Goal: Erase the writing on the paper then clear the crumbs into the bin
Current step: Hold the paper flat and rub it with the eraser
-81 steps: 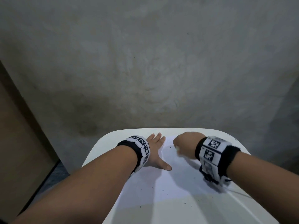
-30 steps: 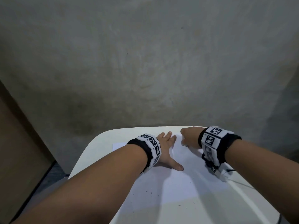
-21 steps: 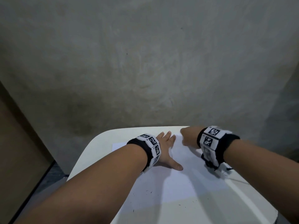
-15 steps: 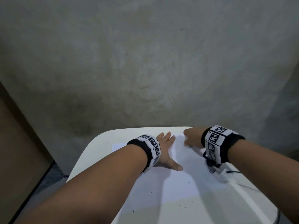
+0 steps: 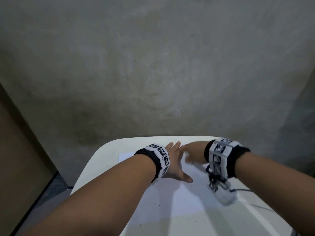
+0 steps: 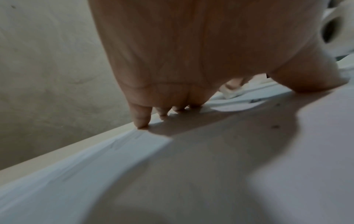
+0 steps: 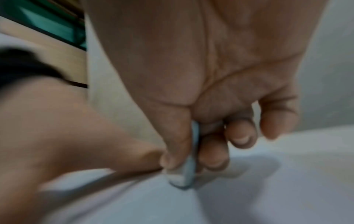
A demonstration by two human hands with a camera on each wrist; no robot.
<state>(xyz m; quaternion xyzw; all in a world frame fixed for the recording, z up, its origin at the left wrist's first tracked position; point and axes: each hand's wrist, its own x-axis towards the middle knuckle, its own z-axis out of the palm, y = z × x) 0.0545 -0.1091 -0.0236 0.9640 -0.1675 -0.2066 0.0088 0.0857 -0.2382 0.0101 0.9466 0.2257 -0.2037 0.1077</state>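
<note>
Pinching the eraser [image 7: 184, 175], the right hand [image 5: 193, 153] is rubbing the paper [image 5: 184, 198]; the flat left hand [image 5: 175, 166] should be pressing firmly, preventing creases.

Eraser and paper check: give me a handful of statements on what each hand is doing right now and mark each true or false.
1. The right hand pinches a white eraser with its tip on the paper. True.
2. The left hand is lifted clear of the paper. False: it lies flat on the sheet with fingers spread, holding it down.
3. Small dark crumbs lie on the paper near the person. True.
4. The paper hangs over the table edge on the left. False: bare tabletop shows beyond its far left corner.
5. A bin stands on the table beside the paper. False: no bin shows in any view.
</note>
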